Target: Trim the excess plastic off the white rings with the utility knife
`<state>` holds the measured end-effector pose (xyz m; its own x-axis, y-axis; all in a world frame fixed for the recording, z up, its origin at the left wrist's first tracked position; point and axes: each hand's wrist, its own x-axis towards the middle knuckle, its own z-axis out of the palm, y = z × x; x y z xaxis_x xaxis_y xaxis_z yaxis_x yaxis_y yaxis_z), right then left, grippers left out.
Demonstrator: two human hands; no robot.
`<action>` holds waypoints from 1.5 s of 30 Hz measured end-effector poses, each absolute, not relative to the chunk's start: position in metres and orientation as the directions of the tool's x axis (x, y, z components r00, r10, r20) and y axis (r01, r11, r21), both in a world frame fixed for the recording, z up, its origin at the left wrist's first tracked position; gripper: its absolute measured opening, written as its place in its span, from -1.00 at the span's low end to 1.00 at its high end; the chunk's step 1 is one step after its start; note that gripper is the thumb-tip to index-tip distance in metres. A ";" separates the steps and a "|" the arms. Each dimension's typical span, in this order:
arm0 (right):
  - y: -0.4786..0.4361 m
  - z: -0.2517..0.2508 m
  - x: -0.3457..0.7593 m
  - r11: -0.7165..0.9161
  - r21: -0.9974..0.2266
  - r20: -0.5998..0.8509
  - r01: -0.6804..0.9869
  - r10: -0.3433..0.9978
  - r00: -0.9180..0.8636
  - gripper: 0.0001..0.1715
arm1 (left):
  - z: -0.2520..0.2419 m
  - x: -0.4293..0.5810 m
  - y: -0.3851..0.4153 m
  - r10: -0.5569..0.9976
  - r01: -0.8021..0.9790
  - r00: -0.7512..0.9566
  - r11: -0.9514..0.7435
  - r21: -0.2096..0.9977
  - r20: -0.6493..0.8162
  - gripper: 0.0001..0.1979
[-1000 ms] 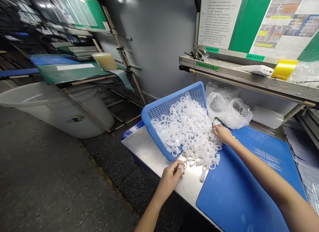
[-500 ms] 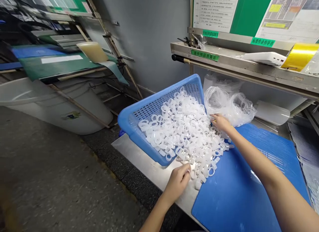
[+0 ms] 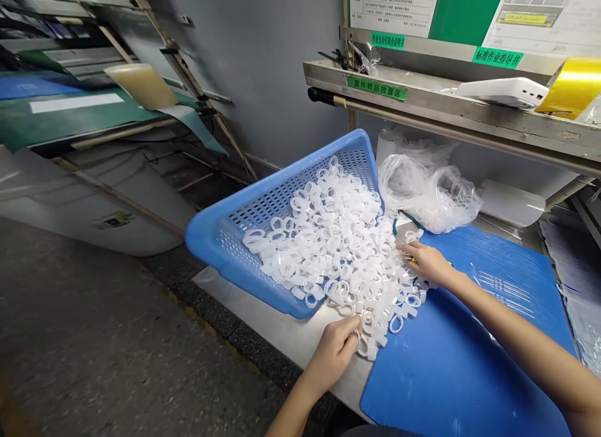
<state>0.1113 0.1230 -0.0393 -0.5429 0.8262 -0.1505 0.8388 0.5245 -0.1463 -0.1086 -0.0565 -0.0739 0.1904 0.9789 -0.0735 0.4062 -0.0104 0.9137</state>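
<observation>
On steel bench (image 3: 263, 312), perforated basket (image 3: 244, 227) spills translucent rings (image 3: 338, 249).

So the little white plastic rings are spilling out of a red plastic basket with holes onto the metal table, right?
No, the plastic basket with holes is blue, not red. The head view shows the little white plastic rings spilling out of it onto the metal table.

Translucent white rings (image 3: 342, 249) heaped, spilling from basket (image 3: 220, 236)
</observation>
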 end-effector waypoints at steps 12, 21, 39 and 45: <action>0.154 -0.047 0.128 0.417 -0.096 -0.111 0.904 0.898 -0.426 -0.68 | -0.071 -0.108 -0.055 0.978 0.317 0.182 0.040 0.948 -0.102 -0.85; 0.145 -0.034 0.120 0.442 -0.109 -0.052 0.890 0.892 -0.449 -0.67 | -0.073 -0.109 -0.053 0.963 0.103 0.075 0.252 0.962 -0.260 -0.77; 0.129 -0.034 0.098 0.574 -0.180 -0.133 0.799 0.790 -0.598 -0.69 | -0.065 -0.097 -0.085 0.983 0.293 0.169 0.013 0.956 -0.065 -0.81; 0.110 -0.029 0.131 0.445 -0.119 -0.103 0.888 0.884 -0.457 -0.58 | -0.072 -0.096 -0.081 0.992 0.300 0.114 -0.084 0.950 0.052 -0.75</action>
<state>0.1313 0.1104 -0.0292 -0.4567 0.8837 -0.1028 0.8876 0.4449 -0.1194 -0.0958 -0.0813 -0.0723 0.1136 0.9922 0.0522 0.3000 -0.0843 0.9502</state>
